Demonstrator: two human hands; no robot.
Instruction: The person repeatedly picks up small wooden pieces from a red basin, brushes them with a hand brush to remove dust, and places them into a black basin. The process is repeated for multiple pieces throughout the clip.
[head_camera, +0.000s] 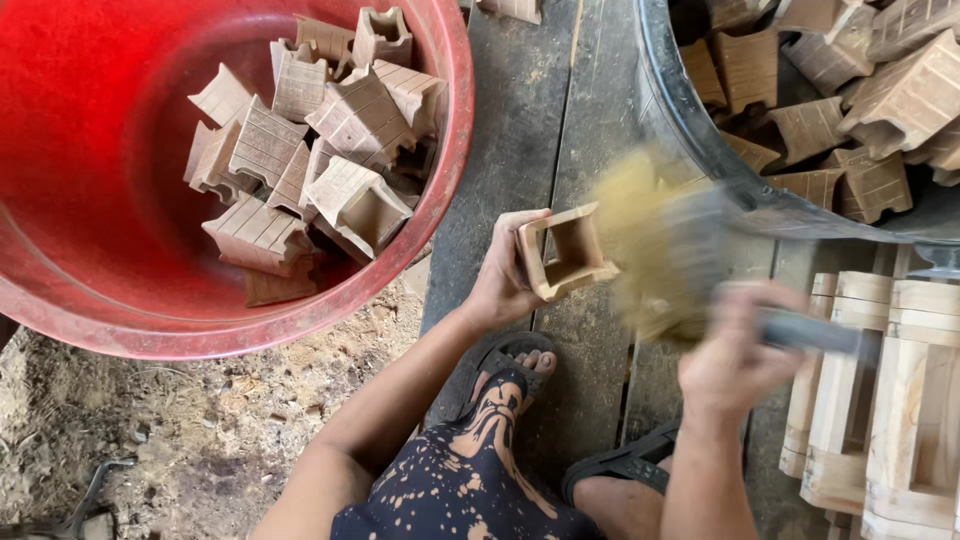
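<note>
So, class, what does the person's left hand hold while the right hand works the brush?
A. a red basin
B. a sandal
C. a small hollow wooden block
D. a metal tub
C: the left hand grips a small hollow wooden block, while the right hand swings a blurred brush beside it.

I see a basin (455, 130) at far left holding a heap of wooden blocks (310, 150), and a tub (700, 150) at far right holding more. Between them, over the planks (520, 130), my left hand (500, 275) holds one block (565, 250); just right of it, my right hand (735, 355) holds a brush (660, 250). Wooden frames (880, 390) stand at near right.
</note>
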